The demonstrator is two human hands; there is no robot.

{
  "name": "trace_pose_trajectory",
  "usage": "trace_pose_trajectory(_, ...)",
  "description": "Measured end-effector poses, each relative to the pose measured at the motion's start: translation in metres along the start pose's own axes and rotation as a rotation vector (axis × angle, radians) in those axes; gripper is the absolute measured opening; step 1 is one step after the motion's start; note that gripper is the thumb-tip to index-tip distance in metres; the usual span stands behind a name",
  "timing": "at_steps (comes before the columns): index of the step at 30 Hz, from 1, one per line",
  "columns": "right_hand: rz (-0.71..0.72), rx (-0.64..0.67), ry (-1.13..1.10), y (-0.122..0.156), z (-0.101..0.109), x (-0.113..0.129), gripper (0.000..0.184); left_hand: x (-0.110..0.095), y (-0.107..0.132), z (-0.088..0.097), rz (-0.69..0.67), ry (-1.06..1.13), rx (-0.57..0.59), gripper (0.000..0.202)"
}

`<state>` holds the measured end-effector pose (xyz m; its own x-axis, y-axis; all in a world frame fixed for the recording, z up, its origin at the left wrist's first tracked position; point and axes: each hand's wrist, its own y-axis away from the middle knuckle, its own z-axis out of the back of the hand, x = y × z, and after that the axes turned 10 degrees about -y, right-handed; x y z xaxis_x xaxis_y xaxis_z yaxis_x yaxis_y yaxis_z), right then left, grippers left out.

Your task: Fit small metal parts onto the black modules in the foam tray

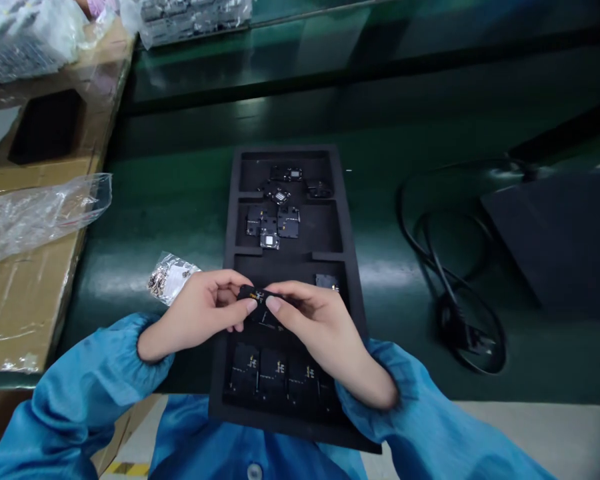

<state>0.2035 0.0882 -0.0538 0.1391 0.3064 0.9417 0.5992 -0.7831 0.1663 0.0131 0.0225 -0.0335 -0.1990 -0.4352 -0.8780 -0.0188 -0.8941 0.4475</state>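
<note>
A long black foam tray (pixel 229 267) lies on the green bench in front of me. My left hand (pixel 200 313) and my right hand (pixel 320 327) meet over its middle, both pinching one small black module (pixel 257 295) with a gold contact between thumbs and fingers. A row of similar black modules (pixel 273 370) sits in the tray's near compartment. Loose black parts (pixel 275 220) lie in the two far compartments. One more part (pixel 327 281) rests just beyond my right hand. Blue sleeves cover both forearms.
A small clear bag of metal bits (pixel 170 275) lies left of the tray. A cardboard box (pixel 25 300) with crumpled plastic film (pixel 45 213) stands at left. A coiled black cable (pixel 450 287) and a dark flat device (pixel 560 233) lie at right.
</note>
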Motion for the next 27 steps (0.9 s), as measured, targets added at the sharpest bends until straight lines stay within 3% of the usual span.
trace_pose_trajectory(8, 0.013, -0.105, 0.071, -0.003, -0.008, 0.005, 0.006, -0.006, 0.004, -0.008, 0.034, 0.002, -0.016, 0.021)
trace_pose_trajectory(27, -0.033, -0.027, 0.126, 0.007, -0.012, 0.012, 0.011, -0.011, 0.007, -0.009, 0.057, -0.003, 0.041, 0.007)
